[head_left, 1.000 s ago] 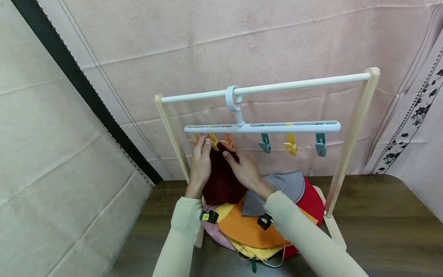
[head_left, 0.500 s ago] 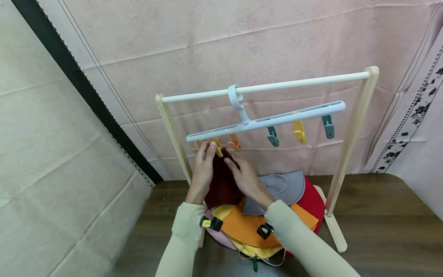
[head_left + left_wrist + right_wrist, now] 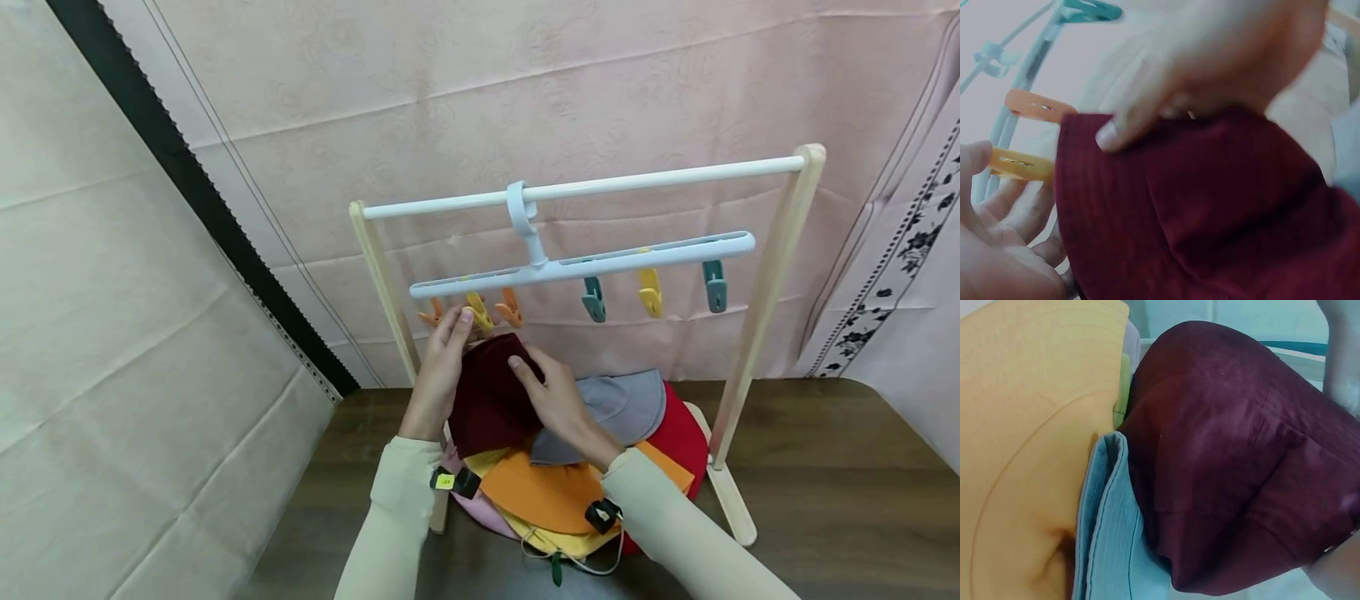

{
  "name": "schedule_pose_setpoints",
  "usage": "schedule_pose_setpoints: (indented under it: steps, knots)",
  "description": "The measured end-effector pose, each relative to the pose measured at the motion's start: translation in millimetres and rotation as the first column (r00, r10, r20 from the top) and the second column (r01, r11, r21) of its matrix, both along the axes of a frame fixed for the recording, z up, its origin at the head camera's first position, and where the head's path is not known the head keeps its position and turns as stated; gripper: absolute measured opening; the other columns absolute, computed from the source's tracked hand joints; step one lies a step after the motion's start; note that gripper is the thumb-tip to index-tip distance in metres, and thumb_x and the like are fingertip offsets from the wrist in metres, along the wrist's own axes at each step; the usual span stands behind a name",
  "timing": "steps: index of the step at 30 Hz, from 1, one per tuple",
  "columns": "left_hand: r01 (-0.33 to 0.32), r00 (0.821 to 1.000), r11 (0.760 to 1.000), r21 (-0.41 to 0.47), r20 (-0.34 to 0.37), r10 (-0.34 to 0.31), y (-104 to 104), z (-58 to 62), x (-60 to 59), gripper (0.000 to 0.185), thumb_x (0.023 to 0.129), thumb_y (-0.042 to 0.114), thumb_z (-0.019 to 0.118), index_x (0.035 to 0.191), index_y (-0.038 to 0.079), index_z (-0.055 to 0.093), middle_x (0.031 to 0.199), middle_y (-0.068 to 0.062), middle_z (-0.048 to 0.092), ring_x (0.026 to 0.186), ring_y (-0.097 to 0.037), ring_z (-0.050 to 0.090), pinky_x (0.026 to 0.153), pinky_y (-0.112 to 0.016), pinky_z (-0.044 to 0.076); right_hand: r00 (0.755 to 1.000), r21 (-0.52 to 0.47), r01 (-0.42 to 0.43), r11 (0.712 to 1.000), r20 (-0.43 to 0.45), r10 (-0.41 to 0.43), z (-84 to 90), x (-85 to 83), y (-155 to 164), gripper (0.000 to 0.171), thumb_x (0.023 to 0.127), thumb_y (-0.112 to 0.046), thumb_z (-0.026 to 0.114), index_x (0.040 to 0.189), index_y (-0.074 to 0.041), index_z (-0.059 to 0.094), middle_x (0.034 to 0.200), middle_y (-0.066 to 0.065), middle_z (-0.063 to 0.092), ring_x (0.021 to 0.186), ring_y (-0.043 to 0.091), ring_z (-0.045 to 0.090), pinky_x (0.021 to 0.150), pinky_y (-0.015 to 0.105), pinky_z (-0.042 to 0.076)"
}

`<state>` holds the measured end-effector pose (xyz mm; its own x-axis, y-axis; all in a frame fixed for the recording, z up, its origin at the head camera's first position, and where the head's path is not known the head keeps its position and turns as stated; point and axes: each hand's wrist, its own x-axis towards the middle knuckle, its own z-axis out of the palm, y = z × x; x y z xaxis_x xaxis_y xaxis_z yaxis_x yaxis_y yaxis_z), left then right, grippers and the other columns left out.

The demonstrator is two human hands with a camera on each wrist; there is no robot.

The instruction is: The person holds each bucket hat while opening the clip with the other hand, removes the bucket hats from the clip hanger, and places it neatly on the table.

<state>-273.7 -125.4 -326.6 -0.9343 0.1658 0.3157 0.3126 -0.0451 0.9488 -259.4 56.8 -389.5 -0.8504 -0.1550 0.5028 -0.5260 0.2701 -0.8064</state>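
A dark maroon hat (image 3: 487, 400) (image 3: 1210, 212) (image 3: 1229, 456) is held up just under the left end of a white clip hanger (image 3: 600, 262). My left hand (image 3: 450, 342) reaches to the yellow clip (image 3: 478, 312) (image 3: 1019, 165), which lies between its thumb and fingers. An orange clip (image 3: 512, 310) (image 3: 1035, 105) hangs right beside it. My right hand (image 3: 551, 396) grips the maroon hat, fingers over its front and thumb underneath. The hat's top edge sits a little below the clips and no clip holds it.
The hanger hooks over the white rail (image 3: 660, 177) of a wooden rack on a dark table (image 3: 825, 483). Teal and yellow clips (image 3: 649, 293) hang free to the right. A pile of hats lies under the rack: grey (image 3: 622, 404), orange (image 3: 547, 492), red (image 3: 678, 437). A pink cloth covers the wall behind.
The hanger, pulled down on its left side half a second ago, has tipped back nearer level. My right hand and the maroon hat have dropped slightly, away from the clips.
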Motion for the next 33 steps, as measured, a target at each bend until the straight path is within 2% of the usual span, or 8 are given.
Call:
schedule_pose_setpoints:
  steps: [4, 9, 12, 17, 22, 26, 31, 33]
  knots:
    - [-0.034, 0.996, 0.987, -0.159, -0.092, 0.02, 0, -10.2, 1.9, 0.053, 0.111, 0.049, 0.05, 0.14, 0.006, 0.06, 0.132, -0.02, 0.068, 0.116, -0.025, 0.066, 0.102, -0.042, 0.051, 0.999, -0.021, -0.033, 0.999, 0.01, 0.034, -0.5, 5.1, 7, 0.04, 0.112, -0.034, 0.053, 0.145, -0.013, 0.062, 0.14, 0.007, 0.067, 0.126, 0.026, 0.065, 0.105, 0.053, 0.052]
    - [-0.087, 0.983, 0.958, -0.272, -0.182, 0.038, -5, -36.8, 14.6, 0.048, 0.103, 0.046, 0.067, 0.145, 0.022, 0.061, 0.135, -0.002, 0.069, 0.123, -0.018, 0.064, 0.107, -0.048, 0.05, 0.999, -0.061, -0.039, 0.997, 0.036, 0.041, -4.9, 15.1, 18, 0.044, 0.113, -0.03, 0.053, 0.151, -0.008, 0.057, 0.148, 0.013, 0.061, 0.132, 0.033, 0.061, 0.105, 0.056, 0.052]
    - [-0.112, 0.983, 0.929, -0.351, -0.173, 0.053, -10, -56.7, 23.8, 0.054, 0.095, 0.046, 0.079, 0.143, 0.033, 0.061, 0.134, 0.006, 0.067, 0.117, -0.016, 0.066, 0.101, -0.047, 0.053, 1.0, -0.078, 0.001, 0.997, 0.027, 0.002, -6.8, 22.0, 29, 0.041, 0.113, -0.028, 0.054, 0.149, -0.009, 0.058, 0.143, 0.011, 0.064, 0.129, 0.027, 0.062, 0.102, 0.043, 0.054]
    - [-0.143, 0.986, 0.844, -0.517, -0.149, 0.075, -19, -91.9, 30.1, 0.064, 0.087, 0.046, 0.086, 0.144, 0.026, 0.063, 0.13, 0.001, 0.071, 0.109, -0.02, 0.068, 0.092, -0.046, 0.057, 1.0, -0.155, -0.013, 0.988, -0.006, 0.013, -10.6, 32.1, 44, 0.033, 0.112, -0.02, 0.053, 0.143, -0.01, 0.061, 0.134, 0.007, 0.066, 0.121, 0.011, 0.063, 0.096, 0.019, 0.052]
    - [-0.08, 0.99, 0.769, -0.634, -0.142, -0.015, -32, -121.7, 28.9, 0.055, 0.087, 0.029, 0.089, 0.135, 0.014, 0.067, 0.123, -0.003, 0.073, 0.109, -0.022, 0.067, 0.095, -0.045, 0.057, 0.999, -0.221, -0.026, 0.975, -0.036, 0.018, -22.3, 38.6, 54, 0.027, 0.111, -0.011, 0.054, 0.136, -0.004, 0.062, 0.126, 0.005, 0.066, 0.117, 0.006, 0.063, 0.096, 0.016, 0.051]
    - [-0.083, 0.974, 0.698, -0.711, -0.205, -0.093, -37, -135.8, 25.1, 0.044, 0.087, 0.006, 0.087, 0.127, 0.009, 0.07, 0.121, -0.006, 0.072, 0.111, -0.024, 0.068, 0.098, -0.045, 0.056, 0.996, -0.278, -0.027, 0.96, -0.092, 0.002, -31.8, 44.6, 66, 0.024, 0.11, -0.003, 0.053, 0.131, 0.0, 0.063, 0.117, -0.002, 0.068, 0.107, 0.009, 0.065, 0.092, 0.018, 0.054]
    - [-0.161, 0.956, 0.596, -0.787, -0.274, -0.103, -37, -145.2, 23.9, 0.049, 0.083, -0.013, 0.078, 0.128, 0.005, 0.071, 0.126, -0.009, 0.07, 0.118, -0.026, 0.066, 0.104, -0.046, 0.054, 0.979, -0.305, -0.023, 0.952, -0.199, -0.04, -38.9, 51.1, 86, 0.025, 0.104, 0.011, 0.054, 0.127, 0.009, 0.064, 0.125, 0.004, 0.066, 0.111, 0.013, 0.062, 0.097, 0.018, 0.05]
    - [-0.165, 0.958, 0.575, -0.801, -0.269, -0.1, -37, -147.8, 25.5, 0.055, 0.082, -0.015, 0.076, 0.132, 0.007, 0.07, 0.13, -0.007, 0.071, 0.121, -0.025, 0.066, 0.107, -0.046, 0.052, 0.979, -0.291, 0.016, 0.957, -0.188, -0.074, -40.8, 54.5, 94, 0.023, 0.102, 0.013, 0.056, 0.123, 0.009, 0.066, 0.124, 0.006, 0.063, 0.114, 0.013, 0.058, 0.1, 0.018, 0.047]
